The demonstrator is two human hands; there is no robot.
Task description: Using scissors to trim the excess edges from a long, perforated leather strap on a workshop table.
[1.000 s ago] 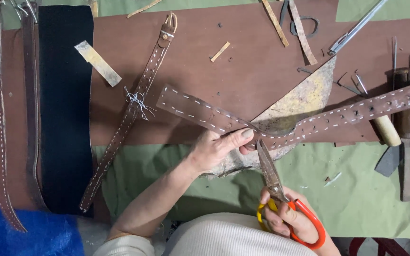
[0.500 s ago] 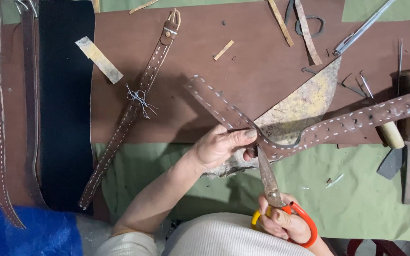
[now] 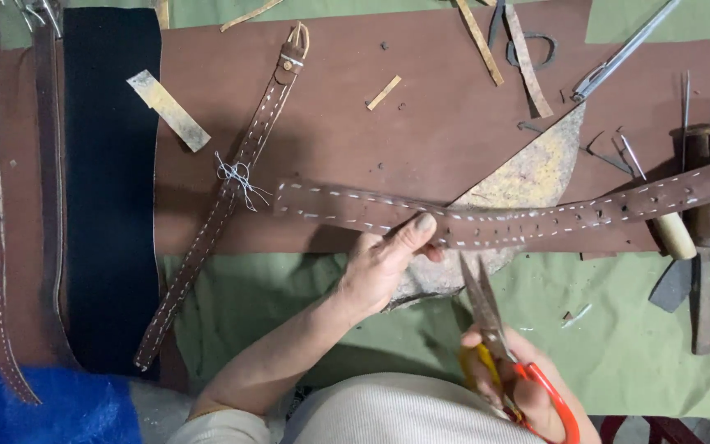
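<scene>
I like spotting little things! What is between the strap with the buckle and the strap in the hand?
In the head view, a white thread tangle on the buckled strap, then bare brown leather before the held strap.

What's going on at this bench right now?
A person works leather over a green-covered table. The left hand pinches a long brown leather strap with white stitching and punched holes, holding it level above a brown leather sheet. The right hand grips orange-and-yellow-handled scissors, blades open just below the strap. A second stitched strap with a buckle lies nearby.
</scene>
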